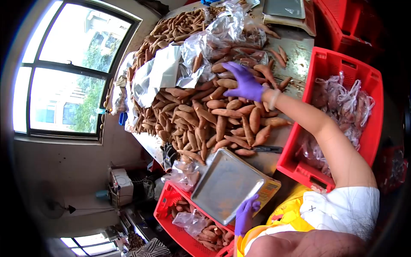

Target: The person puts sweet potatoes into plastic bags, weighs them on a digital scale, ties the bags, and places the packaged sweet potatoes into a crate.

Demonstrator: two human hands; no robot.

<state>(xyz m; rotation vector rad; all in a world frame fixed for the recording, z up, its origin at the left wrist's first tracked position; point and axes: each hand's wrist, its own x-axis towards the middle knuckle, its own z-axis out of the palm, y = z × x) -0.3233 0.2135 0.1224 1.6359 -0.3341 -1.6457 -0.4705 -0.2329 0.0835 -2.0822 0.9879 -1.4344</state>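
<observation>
Item: sweet potato [227,83], one, brown, elongated. Location: beyond the scale [229,186] from the person, on the loose heap of sweet potatoes [192,118]. Long axis: roughly left to right, crosswise to the person's front; one end points left, the other toward the palm.

Item: second sweet potato [218,67], at the fingertips, farther beyond the scale; axis also roughly crosswise.

Right hand [245,82]: purple glove, beyond the scale, above the heap. Grip: spread, thumb apart from fingers, with the first item lying in the gap; whether glove and skin of the potato touch, cannot tell.

Left hand [245,216]: purple glove, at the near edge of the scale. Fingers bent; grip and contact with the edge, cannot tell.

Surroundings, by the scale:
- Beyond: clear plastic bags [229,28] and a white sheet [165,66], over the heap.
- Right: red crate [293,141], containing tied, filled bags [338,100].
- Just beyond: black object [267,149], lying crosswise.
- Left corner: clear bag [184,175], sweet potatoes inside.
- Near left: second red crate [171,227], sweet potatoes and plastic within.
</observation>
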